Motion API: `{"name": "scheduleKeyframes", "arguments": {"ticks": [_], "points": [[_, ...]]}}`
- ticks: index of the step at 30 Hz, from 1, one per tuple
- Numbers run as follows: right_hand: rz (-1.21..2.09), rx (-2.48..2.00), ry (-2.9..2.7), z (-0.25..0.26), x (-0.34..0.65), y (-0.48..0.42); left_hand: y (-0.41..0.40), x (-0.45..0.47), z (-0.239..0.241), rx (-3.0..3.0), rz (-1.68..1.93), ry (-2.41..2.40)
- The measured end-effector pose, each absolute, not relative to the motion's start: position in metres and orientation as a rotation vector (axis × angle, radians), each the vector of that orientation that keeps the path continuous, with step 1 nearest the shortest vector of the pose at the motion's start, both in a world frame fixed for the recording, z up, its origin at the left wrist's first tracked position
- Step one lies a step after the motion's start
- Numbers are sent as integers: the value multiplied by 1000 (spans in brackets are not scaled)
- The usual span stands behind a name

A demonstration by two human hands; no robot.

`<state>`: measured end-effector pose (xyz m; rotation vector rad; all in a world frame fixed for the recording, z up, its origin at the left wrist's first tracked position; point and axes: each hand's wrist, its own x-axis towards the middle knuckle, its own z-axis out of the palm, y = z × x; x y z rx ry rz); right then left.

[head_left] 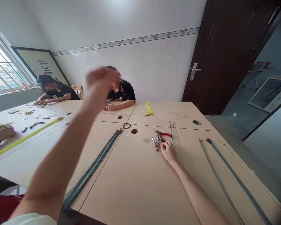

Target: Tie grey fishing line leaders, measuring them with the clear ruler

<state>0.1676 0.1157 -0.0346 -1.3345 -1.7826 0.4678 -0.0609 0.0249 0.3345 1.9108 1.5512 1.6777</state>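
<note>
My left hand (102, 78) is raised high in the air over the table, smeared by motion, so its fingers cannot be read. My right hand (169, 151) rests on the table with its fingers curled, their tips at small pink scissors (155, 144). Red-handled pliers (164, 134) lie just beyond it. A clear ruler (175, 137) lies to the right of that hand. A long bundle of dark blue-green cords (96, 164) runs diagonally across the table under my left arm.
Two thin cord bundles (227, 178) lie at the right of the light wooden table (135, 184). A yellow tuft (149, 109), a black ring (126, 126) and table holes sit farther back. Two people sit at the far side; another person's hand (3, 132) is at the left by yellow cords (25, 136). A dark door (220, 53) stands open at the right.
</note>
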Motion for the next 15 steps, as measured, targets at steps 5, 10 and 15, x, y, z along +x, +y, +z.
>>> {"name": "scheduleKeyframes", "arguments": {"ticks": [5,10,15], "points": [[501,-1235,-1659,1,160,102,-5,-15,225,1828,1393,1199],[641,-1018,-1615,76,162,70,-15,13,192,1685,1398,998],[790,-767,-1692,155,189,15,-23,30,190,1611,1428,918]]}}
